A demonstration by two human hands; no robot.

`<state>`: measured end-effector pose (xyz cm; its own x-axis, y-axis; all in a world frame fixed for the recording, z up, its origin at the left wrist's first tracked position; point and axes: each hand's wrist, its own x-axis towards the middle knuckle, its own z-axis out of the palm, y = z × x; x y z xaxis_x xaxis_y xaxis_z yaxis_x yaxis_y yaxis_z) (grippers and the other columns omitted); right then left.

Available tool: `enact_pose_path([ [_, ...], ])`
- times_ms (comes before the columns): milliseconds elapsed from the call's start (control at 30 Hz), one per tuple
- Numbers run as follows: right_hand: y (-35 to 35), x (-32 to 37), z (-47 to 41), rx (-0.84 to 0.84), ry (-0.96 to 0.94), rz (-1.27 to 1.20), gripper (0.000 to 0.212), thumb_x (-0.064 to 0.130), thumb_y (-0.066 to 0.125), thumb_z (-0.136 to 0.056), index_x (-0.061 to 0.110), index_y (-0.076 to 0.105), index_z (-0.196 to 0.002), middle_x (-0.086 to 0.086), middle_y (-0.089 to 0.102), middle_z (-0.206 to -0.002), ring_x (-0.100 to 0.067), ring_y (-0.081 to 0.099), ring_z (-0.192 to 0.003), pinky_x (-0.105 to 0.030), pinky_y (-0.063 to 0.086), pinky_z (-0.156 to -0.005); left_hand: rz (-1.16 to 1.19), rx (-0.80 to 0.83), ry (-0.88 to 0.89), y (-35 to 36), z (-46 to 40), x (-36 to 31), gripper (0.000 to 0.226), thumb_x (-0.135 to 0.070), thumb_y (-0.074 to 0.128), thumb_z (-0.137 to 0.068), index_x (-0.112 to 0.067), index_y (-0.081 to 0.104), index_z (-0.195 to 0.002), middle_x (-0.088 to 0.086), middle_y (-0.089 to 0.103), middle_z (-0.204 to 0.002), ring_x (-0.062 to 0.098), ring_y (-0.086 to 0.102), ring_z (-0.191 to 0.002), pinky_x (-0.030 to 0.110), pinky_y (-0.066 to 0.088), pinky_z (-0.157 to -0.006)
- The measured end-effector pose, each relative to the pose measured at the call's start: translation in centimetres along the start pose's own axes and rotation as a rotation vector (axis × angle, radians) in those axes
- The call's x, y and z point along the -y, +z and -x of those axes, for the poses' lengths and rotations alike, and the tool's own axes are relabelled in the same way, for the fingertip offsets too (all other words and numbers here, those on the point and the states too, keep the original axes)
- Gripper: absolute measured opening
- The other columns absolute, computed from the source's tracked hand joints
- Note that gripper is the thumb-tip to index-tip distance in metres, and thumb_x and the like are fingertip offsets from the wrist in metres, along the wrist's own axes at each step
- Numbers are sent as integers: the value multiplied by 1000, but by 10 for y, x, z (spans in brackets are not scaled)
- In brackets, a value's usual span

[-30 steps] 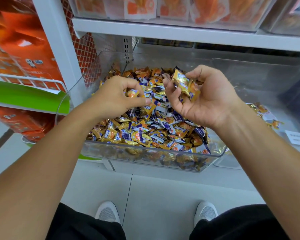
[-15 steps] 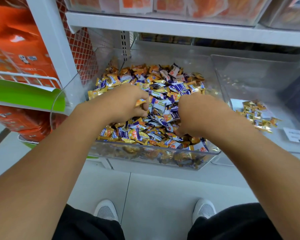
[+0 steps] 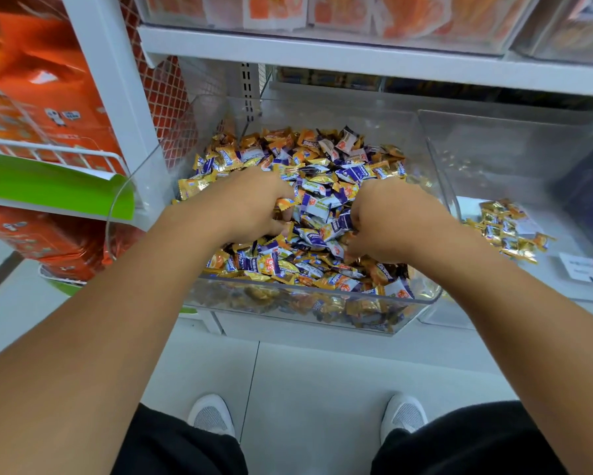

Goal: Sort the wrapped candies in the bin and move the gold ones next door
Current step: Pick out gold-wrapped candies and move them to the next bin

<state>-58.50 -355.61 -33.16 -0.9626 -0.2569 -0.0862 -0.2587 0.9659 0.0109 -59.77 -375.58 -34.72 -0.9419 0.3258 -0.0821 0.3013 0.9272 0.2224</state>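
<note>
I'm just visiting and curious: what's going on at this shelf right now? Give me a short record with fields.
Setting: shop shelf holding clear bins
Main bin: heaped with mixed gold, purple and white wrapped candies
Neighbouring bin: to the right, holds a small pile of gold candies
Left hand: palm down in the heap, fingers curled among candies
Right hand: palm down in the heap, fingers buried
Held items: cannot tell
Person: standing, white shoes on the floor below
</note>
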Motion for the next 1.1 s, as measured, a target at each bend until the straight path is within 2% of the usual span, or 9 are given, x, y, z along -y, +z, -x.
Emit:
enact_pose_path([
  [67, 0, -2, 0, 34, -23, -30, 31, 22, 75, -79, 17, 48, -65, -3, 53, -69, -19, 53, -59, -24, 33, -46, -62, 34, -15, 1, 0, -1, 32, -31, 76, -86, -24, 68, -116, 9, 68, -111, 33, 63, -99, 46, 54, -86],
  [133, -1, -3, 0, 36, -30, -32, 29, 15, 69, -81, 17, 46, -65, -3, 52, -71, -17, 51, -58, -24, 31, -45, -80, 30, -14, 1, -2, -1, 14, -29, 77, -86, -21, 70, -94, 5, 67, -89, 28, 62, -82, 45, 55, -75],
  [333, -2, -4, -1, 58, -23, 5, 36, 17, 67, -87, 14, 40, -64, -4, 48, -68, -18, 47, -58, -26, 33, -48, 142, -81, 14, -3, 5, 7, 37, -40, 69, -90, -18, 50, -67, 2, 51, -65, 21, 47, -61, 34, 35, -57],
  [433, 8, -1, -6, 123, -38, 19, 41, 26, 74, -87, 14, 41, -65, -5, 53, -71, -19, 51, -59, -30, 39, -52, 358, -193, 2, -5, 9, 7, 32, -36, 56, -99, -11, 54, -79, 9, 55, -70, 23, 48, -58, 37, 37, -56],
  [600, 16, 8, -8, 83, 22, -68, 43, 20, 70, -90, 13, 34, -67, -5, 48, -68, -20, 50, -57, -29, 37, -49, 575, -228, -31, -8, 15, 3, 29, -31, 45, -105, -15, 41, -80, 2, 46, -57, 1, 38, -36, 30, 38, -49],
  [833, -19, -1, 12, -51, -37, -145, 32, 19, 67, -85, 3, 55, -61, -10, 47, -56, -23, 44, -52, -26, 35, -45, 487, -213, -12, -1, 12, 10, 15, -26, 53, -101, -14, 46, -96, 8, 51, -67, 5, 32, -40, 23, 32, -44],
  [900, -30, -4, 18, -58, -43, -345, 28, 25, 71, -84, 1, 67, -72, -12, 54, -60, -23, 47, -54, -28, 38, -49, 484, -217, -5, -4, 13, 9, 8, -23, 49, -102, -21, 52, -110, 6, 54, -69, 12, 42, -44, 30, 37, -45],
  [1000, -38, -3, 22, 36, 51, -1098, 24, 15, 74, -83, 11, 66, -60, -8, 55, -60, -15, 42, -45, -23, 34, -42, 378, -240, 75, -9, 14, 2, 24, -22, 46, -102, -32, 67, -110, 12, 69, -87, 32, 61, -69, 33, 51, -66],
  [1100, -37, -3, 17, 119, 213, -1637, 14, 6, 65, -86, 11, 60, -74, -15, 59, -85, -8, 38, -43, -15, 27, -33, 268, -219, 61, -9, 11, -7, 14, -33, 58, -98, -29, 71, -102, -5, 58, -74, 20, 51, -82, 26, 35, -68],
])
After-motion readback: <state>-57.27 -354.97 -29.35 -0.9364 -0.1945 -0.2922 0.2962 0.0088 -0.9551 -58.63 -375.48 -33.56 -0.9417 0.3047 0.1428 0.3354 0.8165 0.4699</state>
